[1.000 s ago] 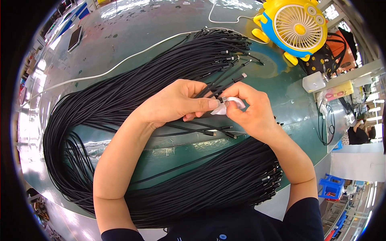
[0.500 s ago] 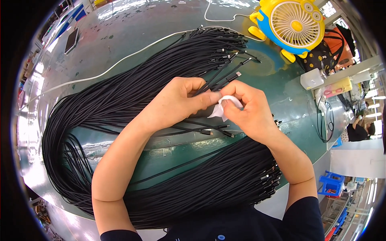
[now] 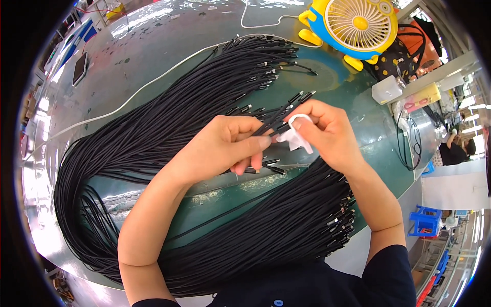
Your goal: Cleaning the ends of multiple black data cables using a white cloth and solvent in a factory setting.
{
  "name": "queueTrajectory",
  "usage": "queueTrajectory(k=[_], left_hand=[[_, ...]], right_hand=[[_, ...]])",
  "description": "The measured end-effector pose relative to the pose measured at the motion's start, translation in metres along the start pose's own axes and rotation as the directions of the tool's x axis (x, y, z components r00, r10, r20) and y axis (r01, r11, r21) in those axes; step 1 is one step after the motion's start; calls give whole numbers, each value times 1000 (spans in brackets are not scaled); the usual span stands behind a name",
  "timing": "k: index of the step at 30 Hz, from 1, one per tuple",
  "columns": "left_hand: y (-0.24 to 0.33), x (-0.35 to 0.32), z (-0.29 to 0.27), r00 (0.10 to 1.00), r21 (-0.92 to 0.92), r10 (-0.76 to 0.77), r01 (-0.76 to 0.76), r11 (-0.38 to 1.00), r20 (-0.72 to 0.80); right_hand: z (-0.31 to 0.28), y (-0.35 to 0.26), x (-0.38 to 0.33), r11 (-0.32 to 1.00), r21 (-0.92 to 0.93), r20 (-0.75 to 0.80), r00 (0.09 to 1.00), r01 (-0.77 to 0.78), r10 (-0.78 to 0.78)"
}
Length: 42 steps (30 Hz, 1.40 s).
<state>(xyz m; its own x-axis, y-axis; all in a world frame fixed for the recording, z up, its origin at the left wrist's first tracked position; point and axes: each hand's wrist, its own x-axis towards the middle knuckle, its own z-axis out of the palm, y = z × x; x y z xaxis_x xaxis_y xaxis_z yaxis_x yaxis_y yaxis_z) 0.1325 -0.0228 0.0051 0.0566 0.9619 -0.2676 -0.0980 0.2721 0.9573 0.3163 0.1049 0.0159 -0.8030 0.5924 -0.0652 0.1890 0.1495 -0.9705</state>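
A large bundle of black cables (image 3: 148, 120) lies bent in a U across the green table, plug ends toward the right. My left hand (image 3: 230, 146) is closed around a few cables (image 3: 276, 120), their plugs sticking out past its thumb and fingers. Close beside it, my right hand (image 3: 327, 133) pinches a crumpled white cloth or tissue (image 3: 295, 139), part of it looped over the thumb. The right fingers are at the plug ends; whether the cloth touches them is hard to make out. More plug ends (image 3: 273, 166) lie below the left hand.
A yellow and blue fan (image 3: 360, 23) stands at the back right, its white cord running behind the cables. A phone (image 3: 80, 69) lies far left. A white box (image 3: 387, 89) and a dark spotted bag (image 3: 394, 66) are at the right edge. A blue stool (image 3: 425, 221) stands beyond the table.
The held cables have shifted slightly, with their plugs now fanned beside the right fingers. My right hand has moved slightly right, and the cloth hangs lower. The whole view has turned a little.
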Motion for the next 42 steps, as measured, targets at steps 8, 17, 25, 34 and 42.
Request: queueTrajectory(k=[8, 17, 25, 34, 42], left_hand=[[-6, 3, -2, 999, -162, 5, -11, 987, -32], [0, -2, 11, 994, -15, 53, -55, 998, -99], [1, -4, 9, 999, -160, 25, -31, 987, -35], [0, -7, 25, 944, 237, 242, -187, 953, -226], [-15, 6, 12, 929, 193, 290, -248, 949, -230]], right_hand=[[5, -3, -3, 997, 68, -26, 999, 44, -43], [10, -18, -9, 993, -120, 17, 1000, -19, 21], [9, -13, -13, 977, -193, 28, 996, 91, -87], [13, -18, -13, 998, -60, 42, 998, -33, 36], [9, 0, -20, 933, -326, 10, 988, 151, -156]])
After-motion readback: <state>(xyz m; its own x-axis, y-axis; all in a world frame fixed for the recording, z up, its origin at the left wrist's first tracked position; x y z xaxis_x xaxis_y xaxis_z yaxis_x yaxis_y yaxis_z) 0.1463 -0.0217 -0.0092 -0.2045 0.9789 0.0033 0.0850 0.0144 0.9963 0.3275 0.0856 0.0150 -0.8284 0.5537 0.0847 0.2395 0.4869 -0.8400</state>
